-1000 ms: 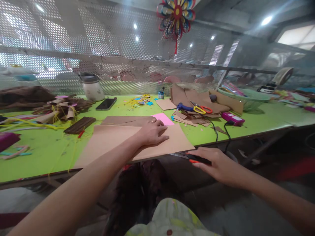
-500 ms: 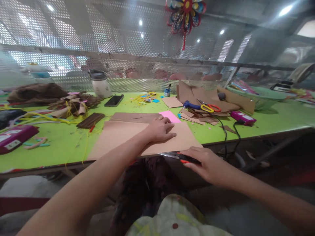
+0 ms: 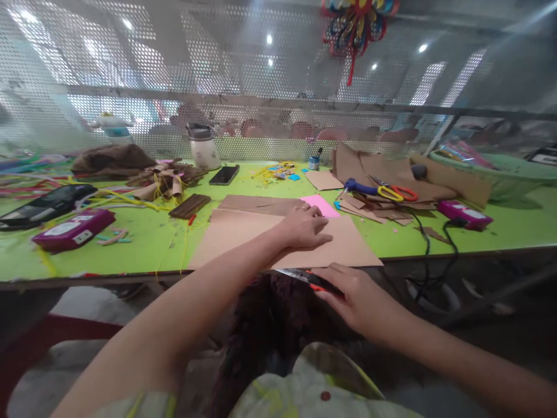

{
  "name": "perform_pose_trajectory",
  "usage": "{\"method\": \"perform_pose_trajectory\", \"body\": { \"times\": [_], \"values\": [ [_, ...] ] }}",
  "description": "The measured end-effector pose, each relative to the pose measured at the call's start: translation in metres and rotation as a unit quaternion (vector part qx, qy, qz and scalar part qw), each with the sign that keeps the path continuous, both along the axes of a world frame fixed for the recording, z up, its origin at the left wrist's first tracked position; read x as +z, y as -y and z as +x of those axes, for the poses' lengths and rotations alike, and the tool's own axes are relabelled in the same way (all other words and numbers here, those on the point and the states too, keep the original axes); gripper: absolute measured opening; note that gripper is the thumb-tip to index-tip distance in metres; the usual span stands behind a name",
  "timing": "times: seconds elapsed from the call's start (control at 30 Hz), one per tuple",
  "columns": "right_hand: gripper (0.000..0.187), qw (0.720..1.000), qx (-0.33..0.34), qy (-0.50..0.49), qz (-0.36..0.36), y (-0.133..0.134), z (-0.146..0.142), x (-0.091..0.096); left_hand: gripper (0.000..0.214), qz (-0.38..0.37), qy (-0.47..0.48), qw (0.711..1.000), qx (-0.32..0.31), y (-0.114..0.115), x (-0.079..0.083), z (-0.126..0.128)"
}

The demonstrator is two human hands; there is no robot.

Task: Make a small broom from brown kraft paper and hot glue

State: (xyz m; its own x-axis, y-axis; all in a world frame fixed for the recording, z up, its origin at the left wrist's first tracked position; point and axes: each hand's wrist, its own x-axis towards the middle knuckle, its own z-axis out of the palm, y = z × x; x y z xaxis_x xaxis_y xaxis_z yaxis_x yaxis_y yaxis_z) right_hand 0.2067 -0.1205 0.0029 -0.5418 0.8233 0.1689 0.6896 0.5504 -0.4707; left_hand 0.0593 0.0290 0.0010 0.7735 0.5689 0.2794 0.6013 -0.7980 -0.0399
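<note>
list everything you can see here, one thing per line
table: one, lime green, across the view
kraft sheet: one, tan, at the table's near edge
pink paper: one, pink, just beyond the left hand
utility knife: one, orange and black, at the sheet's near edge
cardboard scraps: a pile, brown, far right of the table
scissors: count unclear, blue, yellow and orange handles, on the cardboard scraps
phone: one, black, far middle
magenta boxes: two, magenta, one left, one right
basin: one, pale green, far right
paper flower: one, multicoloured, hanging up top
left hand: flat on the kraft sheet
right hand: gripping the utility knife
</note>
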Motion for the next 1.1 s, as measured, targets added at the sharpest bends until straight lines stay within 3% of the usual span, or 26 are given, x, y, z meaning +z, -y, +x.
{"method": "perform_pose_trajectory", "body": {
  "times": [0.2, 0.47, 0.63, 0.77, 0.87, 0.97, 1.1],
  "values": [
    [0.031, 1.000, -0.001, 0.005, 0.007, 0.003, -0.011, 0.001, 0.054, -0.007, -0.006, 1.000, 0.006, 0.001, 0.000, 0.002],
    [0.028, 0.998, 0.023, 0.052, 0.012, -0.007, 0.018, 0.020, 0.048, 0.002, -0.010, 0.999, 0.049, -0.005, 0.002, 0.027],
    [0.028, 0.997, 0.042, 0.067, 0.002, -0.011, 0.027, 0.021, 0.043, -0.009, 0.018, 0.994, 0.108, -0.007, 0.005, 0.027],
    [0.026, 0.997, 0.034, 0.066, 0.001, -0.011, 0.026, 0.018, 0.041, -0.031, 0.004, 0.995, 0.096, 0.001, 0.016, 0.004],
    [0.024, 0.998, 0.034, 0.056, 0.007, -0.012, 0.027, 0.015, 0.042, -0.076, -0.018, 0.996, 0.047, 0.011, 0.023, -0.031],
    [0.024, 0.998, 0.038, 0.055, 0.010, -0.013, 0.029, 0.010, 0.039, -0.108, -0.045, 0.992, -0.056, 0.020, 0.021, -0.072],
    [0.026, 0.997, 0.059, 0.041, 0.019, -0.014, 0.029, 0.003, 0.044, -0.103, -0.008, 0.992, -0.067, 0.025, 0.010, -0.101]
  ]
}}
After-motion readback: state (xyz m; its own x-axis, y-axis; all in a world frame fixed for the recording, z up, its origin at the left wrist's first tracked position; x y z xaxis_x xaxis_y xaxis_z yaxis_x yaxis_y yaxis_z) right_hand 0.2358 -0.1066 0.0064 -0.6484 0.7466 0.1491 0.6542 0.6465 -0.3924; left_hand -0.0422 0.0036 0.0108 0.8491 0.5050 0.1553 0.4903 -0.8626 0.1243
